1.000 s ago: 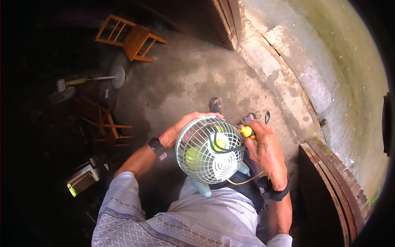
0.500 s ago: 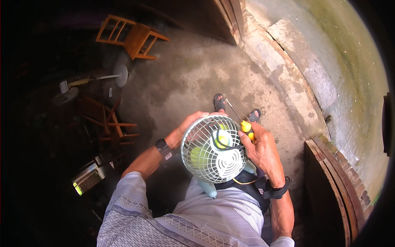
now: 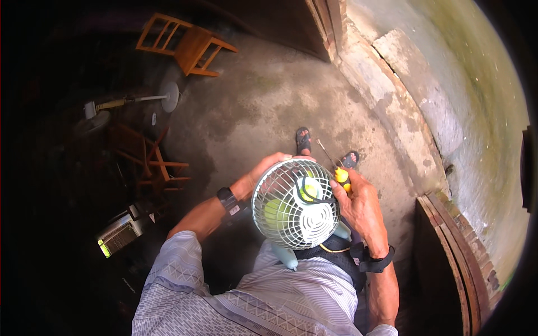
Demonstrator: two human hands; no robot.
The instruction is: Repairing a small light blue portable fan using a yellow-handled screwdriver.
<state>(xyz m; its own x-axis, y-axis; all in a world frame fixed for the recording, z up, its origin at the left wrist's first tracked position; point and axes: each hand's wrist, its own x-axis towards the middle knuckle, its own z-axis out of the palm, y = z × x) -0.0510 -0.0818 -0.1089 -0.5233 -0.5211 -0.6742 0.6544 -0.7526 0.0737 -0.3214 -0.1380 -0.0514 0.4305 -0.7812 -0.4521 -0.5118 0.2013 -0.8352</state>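
A small fan (image 3: 317, 219) with a round white grille and pale green blades is held in front of my waist. Black cord or strap loops across its grille. My left hand (image 3: 273, 163) is closed around the fan's far left rim, with some of its fingers hidden behind the cage. Beside the right rim, my right hand (image 3: 363, 208) grips a screwdriver (image 3: 342, 178) by its yellow and black handle. The thin metal shaft points away from me, over the floor near my feet. My right thumb lies close to the grille; whether it touches is hard to tell.
On the left are a wooden chair (image 3: 192, 50), a white standing fan (image 3: 170, 97), another wooden chair (image 3: 162, 165) in shadow and a boxy item (image 3: 121, 231) with a bright end. Dark wooden door panels (image 3: 451, 255) and a raised stone sill (image 3: 403, 106) border the right.
The room has shifted slightly rightward in view. Both hands, the fan and the screwdriver sit slightly further right, and the screwdriver is a little lower. Both grips look the same.
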